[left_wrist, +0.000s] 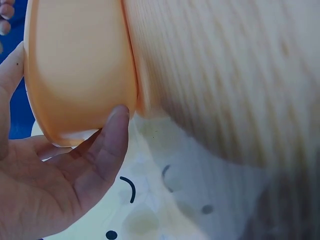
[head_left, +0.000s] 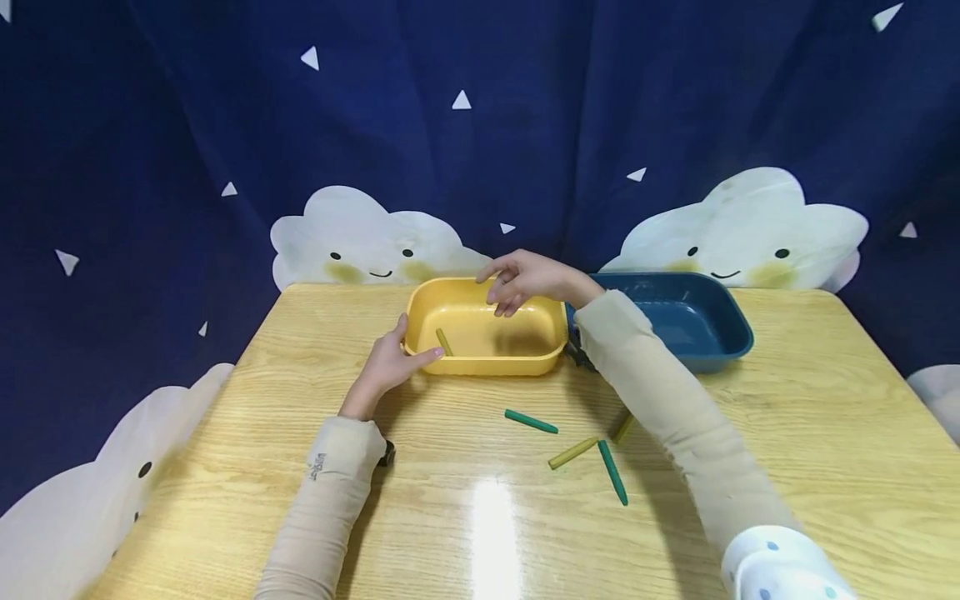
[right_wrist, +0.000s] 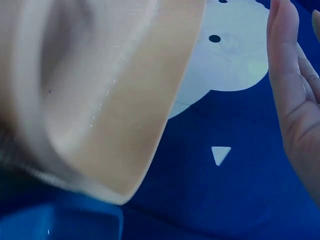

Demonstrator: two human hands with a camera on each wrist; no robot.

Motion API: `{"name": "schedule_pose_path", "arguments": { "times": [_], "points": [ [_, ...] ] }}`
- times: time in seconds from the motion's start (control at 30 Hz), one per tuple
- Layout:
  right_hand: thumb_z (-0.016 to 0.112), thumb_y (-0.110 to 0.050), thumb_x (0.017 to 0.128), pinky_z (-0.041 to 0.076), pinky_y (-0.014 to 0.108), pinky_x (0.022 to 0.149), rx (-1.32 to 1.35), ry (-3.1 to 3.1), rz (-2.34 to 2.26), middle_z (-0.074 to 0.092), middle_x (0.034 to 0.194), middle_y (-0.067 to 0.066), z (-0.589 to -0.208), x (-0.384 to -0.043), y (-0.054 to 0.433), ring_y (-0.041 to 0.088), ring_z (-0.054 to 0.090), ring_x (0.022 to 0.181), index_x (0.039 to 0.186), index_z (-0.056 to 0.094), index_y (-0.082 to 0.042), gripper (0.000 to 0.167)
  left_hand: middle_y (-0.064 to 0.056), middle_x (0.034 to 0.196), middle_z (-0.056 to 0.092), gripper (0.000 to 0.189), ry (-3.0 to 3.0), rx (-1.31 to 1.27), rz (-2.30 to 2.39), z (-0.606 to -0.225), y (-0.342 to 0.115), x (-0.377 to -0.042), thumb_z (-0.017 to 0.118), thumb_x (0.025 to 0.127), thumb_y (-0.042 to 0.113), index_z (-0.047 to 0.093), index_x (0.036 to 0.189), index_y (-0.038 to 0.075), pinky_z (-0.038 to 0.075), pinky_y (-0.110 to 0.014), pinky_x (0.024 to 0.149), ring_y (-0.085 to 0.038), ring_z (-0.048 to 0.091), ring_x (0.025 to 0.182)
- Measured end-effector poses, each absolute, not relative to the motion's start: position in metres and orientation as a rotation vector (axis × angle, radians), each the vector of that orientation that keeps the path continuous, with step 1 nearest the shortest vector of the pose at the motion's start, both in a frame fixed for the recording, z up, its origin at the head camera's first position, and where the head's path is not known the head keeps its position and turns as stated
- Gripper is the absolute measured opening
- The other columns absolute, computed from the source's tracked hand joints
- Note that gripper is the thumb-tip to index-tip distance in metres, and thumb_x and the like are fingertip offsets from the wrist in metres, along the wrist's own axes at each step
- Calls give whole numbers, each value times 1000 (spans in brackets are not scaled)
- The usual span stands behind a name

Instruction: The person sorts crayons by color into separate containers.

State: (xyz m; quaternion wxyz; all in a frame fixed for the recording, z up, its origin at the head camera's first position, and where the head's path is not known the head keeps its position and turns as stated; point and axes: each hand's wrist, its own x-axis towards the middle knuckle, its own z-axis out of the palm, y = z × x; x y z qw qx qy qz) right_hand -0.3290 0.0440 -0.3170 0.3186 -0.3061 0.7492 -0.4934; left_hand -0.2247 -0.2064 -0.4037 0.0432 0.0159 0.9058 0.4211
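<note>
My left hand [head_left: 388, 360] grips the left end of a yellow plastic bin [head_left: 495, 366], thumb over the front rim. In the left wrist view its fingers [left_wrist: 116, 137] curl against the outer wall of the bin [left_wrist: 80, 55]. Inside the bin, near that thumb, lies one olive-yellow crayon [head_left: 444, 340]. My right hand [head_left: 536, 277] hovers above the bin's back right part with loosely bent fingers and nothing in them. The right wrist view has this hand [right_wrist: 295, 95] at its right edge, apart from the bin wall [right_wrist: 145, 100].
A dark blue bin [head_left: 675, 321] stands right of the yellow one, partly behind my right forearm. Two green crayons [head_left: 531, 421] and two olive-yellow crayons [head_left: 573, 453] lie on the wooden table [head_left: 420, 517] in front. A navy curtain [head_left: 525, 125] hangs behind.
</note>
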Motion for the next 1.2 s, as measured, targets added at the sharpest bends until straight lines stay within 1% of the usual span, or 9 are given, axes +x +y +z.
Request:
{"name": "schedule_pose_path", "arguments": {
  "times": [0.37, 0.57, 0.67, 0.83, 1.07, 1.17, 1.2],
  "points": [
    [57, 0, 86, 54, 39, 70, -906, 2038, -1219, 64, 93, 15, -314, -304, 78, 29, 65, 81, 129, 43, 8, 46, -23, 146, 17, 101, 2769, 41, 1296, -406, -204, -224, 67, 79, 44, 6, 143, -5, 25, -42, 105, -32, 22, 132],
    [58, -3, 86, 54, 40, 70, -920, 2065, -1222, 62, 91, 14, -315, -296, 98, 29, 65, 81, 129, 43, 8, 46, -22, 146, 17, 101, 2774, 36, 1299, -408, -203, -225, 68, 79, 44, 7, 143, -5, 25, -41, 105, -32, 23, 132],
    [58, -3, 87, 54, 40, 70, -936, 2061, -1225, 63, 90, 13, -317, -292, 106, 30, 65, 80, 129, 41, 10, 47, -22, 147, 16, 101, 2772, 30, 1298, -407, -205, -225, 68, 79, 44, 7, 143, -4, 24, -41, 106, -32, 22, 133],
    [56, -1, 88, 53, 40, 72, -907, 2031, -1258, 62, 91, 14, -319, -283, 120, 34, 63, 82, 129, 41, 11, 46, -24, 146, 16, 100, 2768, 35, 1293, -404, -206, -224, 67, 80, 44, 6, 143, -5, 25, -43, 105, -33, 22, 132],
    [55, 0, 88, 53, 38, 71, -871, 2053, -1244, 63, 90, 13, -322, -273, 138, 35, 61, 82, 129, 41, 10, 44, -23, 146, 16, 101, 2758, 31, 1298, -404, -206, -224, 66, 80, 45, 6, 143, -4, 25, -43, 106, -32, 21, 133],
    [53, 2, 88, 53, 38, 71, -859, 2059, -1239, 62, 89, 13, -325, -269, 147, 33, 61, 81, 128, 41, 11, 43, -23, 146, 17, 100, 2759, 27, 1302, -404, -205, -224, 66, 80, 44, 6, 143, -5, 25, -43, 105, -32, 22, 133],
    [53, 2, 88, 53, 37, 71, -857, 2064, -1233, 62, 89, 14, -327, -268, 150, 30, 61, 80, 128, 42, 11, 42, -23, 146, 17, 100, 2757, 25, 1304, -404, -205, -223, 66, 80, 44, 6, 143, -5, 25, -42, 105, -32, 22, 133]
  ]
}}
